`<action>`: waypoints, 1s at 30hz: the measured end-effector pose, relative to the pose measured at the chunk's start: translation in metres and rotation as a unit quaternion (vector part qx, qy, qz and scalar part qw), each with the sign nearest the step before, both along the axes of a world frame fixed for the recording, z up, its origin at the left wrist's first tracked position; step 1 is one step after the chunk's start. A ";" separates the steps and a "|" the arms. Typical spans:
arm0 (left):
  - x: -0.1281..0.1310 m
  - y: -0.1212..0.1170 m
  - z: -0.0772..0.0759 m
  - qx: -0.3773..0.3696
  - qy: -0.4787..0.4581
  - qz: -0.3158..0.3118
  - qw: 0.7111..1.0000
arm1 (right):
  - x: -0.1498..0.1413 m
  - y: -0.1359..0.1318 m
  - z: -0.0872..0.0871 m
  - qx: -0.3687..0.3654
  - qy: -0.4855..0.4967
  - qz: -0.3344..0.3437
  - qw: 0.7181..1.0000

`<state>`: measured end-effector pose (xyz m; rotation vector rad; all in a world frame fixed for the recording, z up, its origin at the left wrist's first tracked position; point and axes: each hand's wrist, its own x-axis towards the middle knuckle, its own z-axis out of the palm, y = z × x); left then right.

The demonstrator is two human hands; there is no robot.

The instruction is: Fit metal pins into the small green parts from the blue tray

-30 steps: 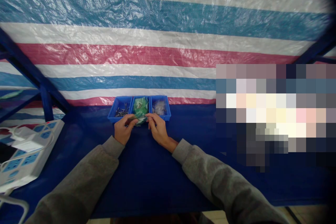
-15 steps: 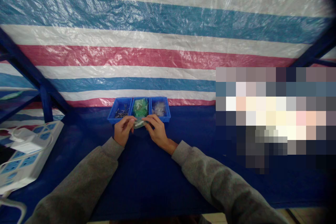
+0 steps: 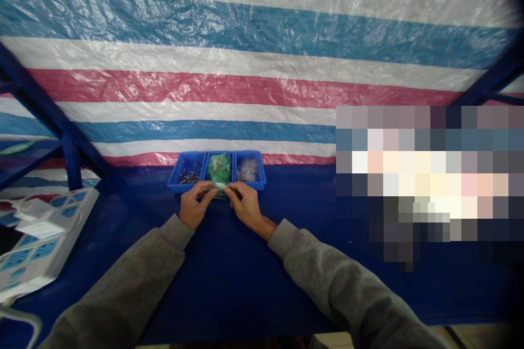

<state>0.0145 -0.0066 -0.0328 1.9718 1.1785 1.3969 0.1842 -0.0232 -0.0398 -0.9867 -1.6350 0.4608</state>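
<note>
- While both hands pinch its ends, the green-and-clear packet [image 3: 221, 191] has turned, its pale part now toward the blue bins [image 3: 261, 185].
- Left hand [image 3: 195, 206] and right hand [image 3: 247, 209] each press thumb to fingers.
- It remains near the far edge of the desk [image 3: 229, 272], apparently reoriented, not relocated.

Just in front of the middle blue bin [image 3: 220, 168], the greenish plastic packet [image 3: 221, 191] I hold now shows a bright patch along its top. My left hand's [image 3: 195, 205] thumb has swung inward, and my right hand's [image 3: 247, 208] fingertips have dropped lower on it.
</note>
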 end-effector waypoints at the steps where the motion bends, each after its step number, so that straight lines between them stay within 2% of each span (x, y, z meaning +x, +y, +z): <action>1: 0.000 0.000 0.000 -0.004 -0.015 0.004 1.000 | 0.000 0.000 0.000 -0.003 0.006 0.007 1.000; 6: 0.001 -0.003 0.005 -0.001 -0.060 0.017 0.998 | -0.001 -0.001 -0.002 0.002 0.029 0.029 0.999; 10: 0.002 -0.004 0.007 0.000 -0.084 0.010 0.996 | 0.001 -0.001 -0.003 0.042 0.000 0.054 0.998; 13: 0.002 -0.004 0.007 -0.002 -0.094 -0.011 0.995 | 0.001 -0.001 -0.003 0.041 -0.002 0.059 0.997; 16: 0.000 -0.005 0.009 0.002 -0.075 -0.040 0.996 | 0.000 0.000 -0.001 0.046 0.000 0.042 0.998; 19: -0.002 -0.007 0.013 0.034 -0.018 -0.063 0.997 | 0.000 0.000 0.001 0.046 0.010 0.032 0.998; 21: -0.002 -0.008 0.015 0.070 0.035 -0.045 0.996 | 0.001 -0.001 0.003 0.036 0.017 0.023 0.999; 25: 0.001 -0.004 0.017 0.152 0.099 0.044 0.982 | 0.000 -0.002 0.002 0.010 0.027 -0.003 1.000; 30: 0.006 0.018 0.028 0.210 0.147 0.117 0.960 | -0.002 -0.002 0.000 -0.020 0.083 -0.040 0.996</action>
